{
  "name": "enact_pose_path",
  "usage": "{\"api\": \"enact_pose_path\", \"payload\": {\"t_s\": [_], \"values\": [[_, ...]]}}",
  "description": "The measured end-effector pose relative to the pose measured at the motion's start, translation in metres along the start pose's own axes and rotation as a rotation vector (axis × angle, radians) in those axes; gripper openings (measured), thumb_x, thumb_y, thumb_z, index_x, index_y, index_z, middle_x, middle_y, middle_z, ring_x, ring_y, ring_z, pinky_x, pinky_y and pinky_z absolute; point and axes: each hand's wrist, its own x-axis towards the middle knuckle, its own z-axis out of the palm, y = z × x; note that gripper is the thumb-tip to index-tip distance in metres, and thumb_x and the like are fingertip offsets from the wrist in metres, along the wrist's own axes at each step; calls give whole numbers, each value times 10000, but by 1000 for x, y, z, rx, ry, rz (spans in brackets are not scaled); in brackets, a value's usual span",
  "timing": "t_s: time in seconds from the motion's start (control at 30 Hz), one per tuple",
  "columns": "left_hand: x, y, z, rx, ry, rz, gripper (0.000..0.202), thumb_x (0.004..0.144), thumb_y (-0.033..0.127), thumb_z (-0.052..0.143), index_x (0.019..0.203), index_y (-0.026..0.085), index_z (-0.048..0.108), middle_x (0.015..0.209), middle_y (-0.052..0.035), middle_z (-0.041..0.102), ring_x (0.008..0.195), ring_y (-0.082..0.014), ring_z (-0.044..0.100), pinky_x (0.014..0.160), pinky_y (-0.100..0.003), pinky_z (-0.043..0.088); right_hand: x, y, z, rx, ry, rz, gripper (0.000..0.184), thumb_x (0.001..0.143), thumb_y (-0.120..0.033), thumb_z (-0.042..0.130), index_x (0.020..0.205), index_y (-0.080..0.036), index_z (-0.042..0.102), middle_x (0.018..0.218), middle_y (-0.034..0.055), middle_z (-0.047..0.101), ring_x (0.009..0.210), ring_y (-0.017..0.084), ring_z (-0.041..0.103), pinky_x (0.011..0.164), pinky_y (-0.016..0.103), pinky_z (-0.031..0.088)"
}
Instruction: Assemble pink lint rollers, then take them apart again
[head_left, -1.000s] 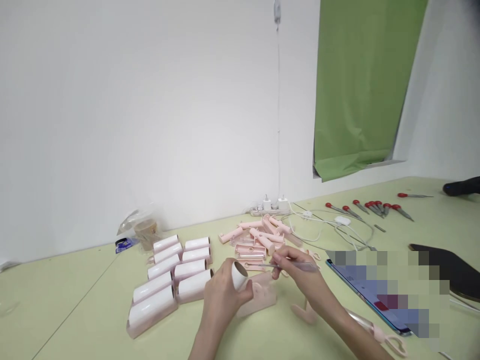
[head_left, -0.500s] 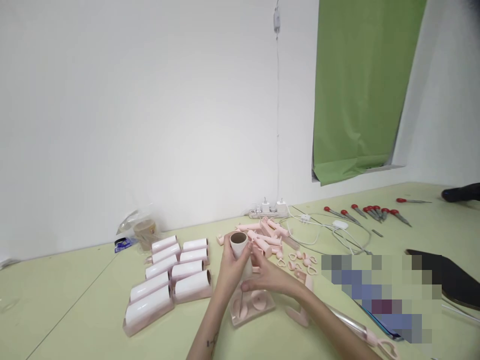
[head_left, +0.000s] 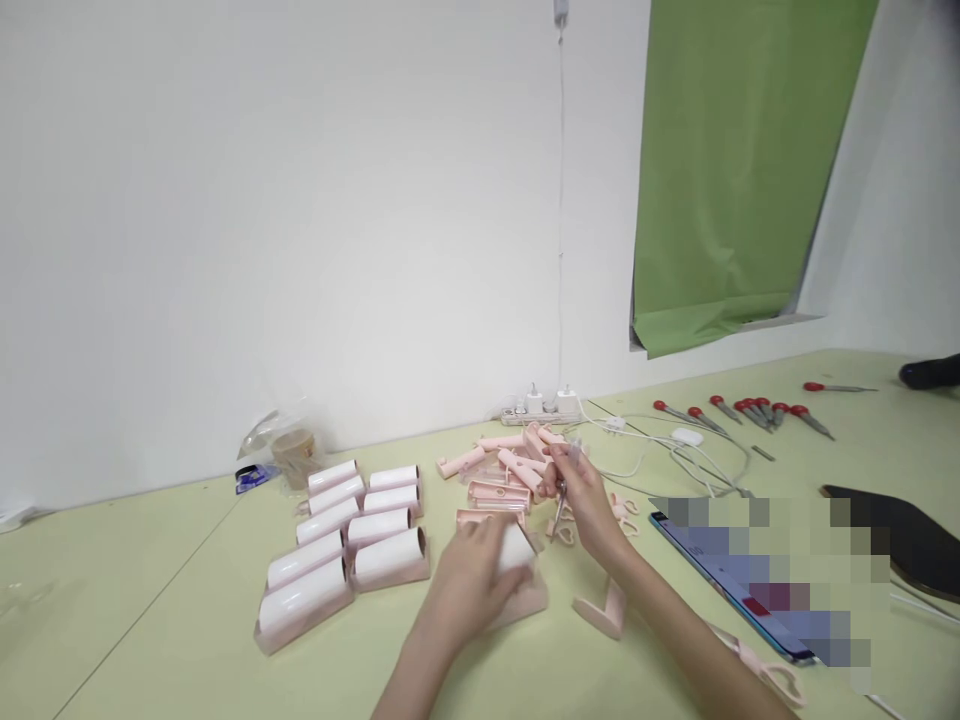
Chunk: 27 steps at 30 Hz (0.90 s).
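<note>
My left hand (head_left: 469, 575) is wrapped over a white roll (head_left: 516, 548) that lies tilted in a pale pink clear-sided holder (head_left: 529, 600). Its fingers cover much of the roll. To the right, my right hand (head_left: 589, 505) pinches a slim metal tool (head_left: 556, 518) pointing down; its exact kind is hidden by the fingers. Behind the hands lies a pile of pink plastic parts (head_left: 517, 460), with a pink tray-like piece (head_left: 501, 494) in front of it. Pink heart-shaped rings (head_left: 624, 515) are beside my right wrist. A pink bracket (head_left: 604, 612) lies below that forearm.
Several white rolls in pink holders (head_left: 307, 600) stand in two columns at left. Behind them is a bagged tape roll (head_left: 295, 450). A power strip (head_left: 540, 412), cables, red-handled tools (head_left: 757, 412), a phone (head_left: 731, 585) and a black flat object (head_left: 900, 550) occupy the back and right.
The roll, upright between both hands before, now lies in the holder under my left hand. My right hand has moved right and up, away from the roll, with the metal tool.
</note>
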Motion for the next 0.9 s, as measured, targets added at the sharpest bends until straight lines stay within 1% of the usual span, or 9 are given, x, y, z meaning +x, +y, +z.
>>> {"api": "enact_pose_path", "payload": {"t_s": [0.07, 0.17, 0.27, 0.33, 0.4, 0.53, 0.7, 0.8, 0.9], "values": [[-10, -5, 14, 118, 10, 91, 306, 701, 267, 604, 1006, 278, 600, 846, -45, 660, 727, -263, 621, 586, -351, 477, 0, -4, -2, 18, 9, -16, 294, 779, -483, 496, 817, -194, 463, 417, -92, 395, 422, 88, 407, 482, 201, 368], [-28, -6, 17, 226, -89, 40, 388, 738, 269, 550, 1125, 294, 538, 962, -46, 646, 783, -276, 617, 621, -374, 491, -4, -8, 0, 35, -27, -12, 271, 778, -460, 508, 817, -196, 462, 434, -92, 367, 420, 86, 380, 465, 202, 364], [-56, -11, -3, 307, -259, -64, 513, 733, 247, 538, 1231, 308, 433, 1074, -21, 617, 884, -266, 601, 751, -353, 485, -9, -10, 2, -52, -83, -5, 285, 768, -474, 507, 845, -203, 469, 490, -81, 362, 405, 87, 343, 410, 211, 330], [-82, -23, -22, 411, -292, -76, 515, 699, 269, 577, 1198, 339, 468, 1114, 7, 607, 988, -268, 564, 878, -342, 433, -13, -12, 3, -213, -134, -67, 280, 767, -479, 497, 790, -200, 491, 523, -63, 371, 414, 89, 332, 403, 221, 302], [-111, -40, -44, 621, -176, -103, 500, 652, 307, 624, 1132, 398, 514, 1122, 12, 606, 1053, -303, 517, 933, -428, 368, -17, -15, 2, -407, -193, -163, 277, 779, -457, 482, 701, -193, 506, 537, -44, 381, 453, 102, 349, 434, 234, 303], [-153, -69, -87, 971, 85, -381, 370, 738, 249, 514, 1057, 431, 560, 1291, -7, 447, 1226, -373, 273, 930, -597, 214, -20, -28, -8, -781, -378, -258, 266, 800, -383, 458, 613, -203, 512, 519, -27, 399, 493, 127, 389, 461, 242, 299], [-151, -100, -123, 762, 90, -451, 369, 840, 351, 305, 1135, 333, 526, 1345, -55, 303, 1230, -315, 274, 906, -485, 342, -28, -49, -52, -1190, -545, -338, 153, 786, -348, 467, 757, -250, 582, 883, 29, 554, 634, 168, 530, 492, 245, 324], [-140, -113, -135, 665, 44, -414, 369, 837, 387, 300, 1140, 342, 506, 1308, -43, 356, 1204, -260, 323, 922, -443, 349, -44, -42, -87, -1353, -544, -220, 161, 712, -403, 554, 742, -248, 584, 816, 26, 570, 557, 175, 544, 460, 246, 296], [-130, -108, -140, 712, 137, -360, 404, 806, 399, 332, 1172, 291, 464, 1319, -78, 341, 1230, -298, 269, 959, -516, 256, -62, -21, -117, -1473, -522, -132, 189, 585, -370, 655, 660, -231, 551, 717, 22, 580, 505, 197, 549, 435, 242, 244]]}}
